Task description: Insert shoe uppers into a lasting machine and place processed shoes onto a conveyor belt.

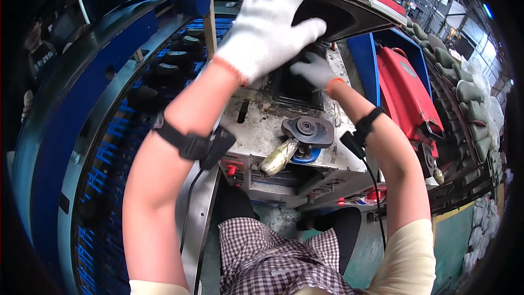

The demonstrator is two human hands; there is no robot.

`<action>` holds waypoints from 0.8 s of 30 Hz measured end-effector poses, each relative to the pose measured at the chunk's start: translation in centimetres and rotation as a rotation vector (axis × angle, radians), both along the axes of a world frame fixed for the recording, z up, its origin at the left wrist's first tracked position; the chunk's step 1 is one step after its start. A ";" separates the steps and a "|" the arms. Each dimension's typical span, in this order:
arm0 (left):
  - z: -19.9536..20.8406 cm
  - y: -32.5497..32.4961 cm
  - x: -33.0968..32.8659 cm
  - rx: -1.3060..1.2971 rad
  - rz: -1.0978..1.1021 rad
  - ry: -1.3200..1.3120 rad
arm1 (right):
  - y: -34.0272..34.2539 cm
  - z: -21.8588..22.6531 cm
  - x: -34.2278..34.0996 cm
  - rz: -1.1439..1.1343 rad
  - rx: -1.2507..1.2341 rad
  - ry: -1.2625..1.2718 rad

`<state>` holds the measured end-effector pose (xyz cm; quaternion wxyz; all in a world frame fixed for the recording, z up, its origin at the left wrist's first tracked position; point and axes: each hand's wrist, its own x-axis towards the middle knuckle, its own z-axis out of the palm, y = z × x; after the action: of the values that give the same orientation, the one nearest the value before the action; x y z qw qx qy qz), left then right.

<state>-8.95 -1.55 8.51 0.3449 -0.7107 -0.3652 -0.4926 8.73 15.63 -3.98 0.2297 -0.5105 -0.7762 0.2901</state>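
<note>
My left hand [262, 30], in a white knitted glove with an orange cuff, is raised with fingers stretched and thumb apart. It overlaps the raised red and white lid [376, 0] of a press machine; I cannot tell whether it touches it. Beneath the lid's black underside, my right hand [315, 71], in a similar glove, reaches over a black rectangular bed [297, 95]. Motion smears its fingers, and any held thing cannot be made out. Nearer to me on the worn metal top sits a dark clamp plate [307, 130] with a tape-wrapped handle [278, 157].
Left of the machine runs a blue-sided rack [109, 71] with several dark shoe-like forms [173, 57]. A red machine cover [406, 84] stands at right, beside piled grey-green shoe-shaped pieces [469, 92]. Red knobs [233, 170] jut from the machine's front. Another person [41, 49] is at far left.
</note>
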 end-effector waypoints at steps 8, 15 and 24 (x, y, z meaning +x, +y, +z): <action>-14.4 -9.4 -3.1 -1.079 -0.846 -1.040 | -12.5 2.5 3.1 0.302 -0.049 0.839; -12.5 -11.9 -0.4 -0.679 -1.689 -1.857 | -21.4 3.5 0.6 0.640 -0.334 0.738; -19.3 -16.2 -16.4 -0.346 -0.382 -2.031 | -22.1 -1.8 9.5 0.005 0.495 0.460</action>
<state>-25.38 -17.79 -10.83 -0.3137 -0.0484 -0.4303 -0.8450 18.23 -6.42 -5.81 0.5150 -0.3586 -0.7522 0.2010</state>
